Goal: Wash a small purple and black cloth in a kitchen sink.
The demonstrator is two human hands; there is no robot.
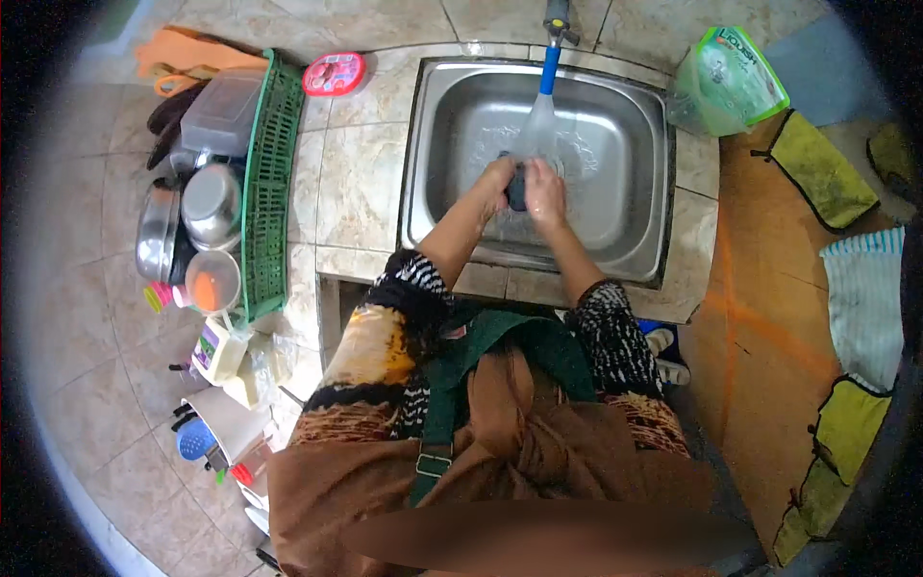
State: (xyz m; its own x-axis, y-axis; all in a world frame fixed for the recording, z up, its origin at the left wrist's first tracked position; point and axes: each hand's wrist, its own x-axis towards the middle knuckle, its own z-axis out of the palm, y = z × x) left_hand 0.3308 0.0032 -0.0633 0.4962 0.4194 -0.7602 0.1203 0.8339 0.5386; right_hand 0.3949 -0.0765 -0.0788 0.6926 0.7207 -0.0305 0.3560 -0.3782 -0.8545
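Observation:
Both my hands are over the steel sink [415, 192], under the running tap [549, 72]. A small dark grey, pad-like piece [516, 192] is pressed between them; its exact kind is too small to make out. My left hand [497, 181] grips it from the left with fingers curled. My right hand [545, 192] closes on it from the right and looks wet. A stream of water [540, 123] falls from the blue nozzle just beyond my fingers and splashes on the sink floor.
Left of the sink stands a green basket rack [269, 183] with metal bowls [212, 204] and plastic containers. A pink tub [334, 73] sits at the back left, a green-and-clear pouch [729, 82] at the back right. Yellow-green cloths [822, 168] hang at right.

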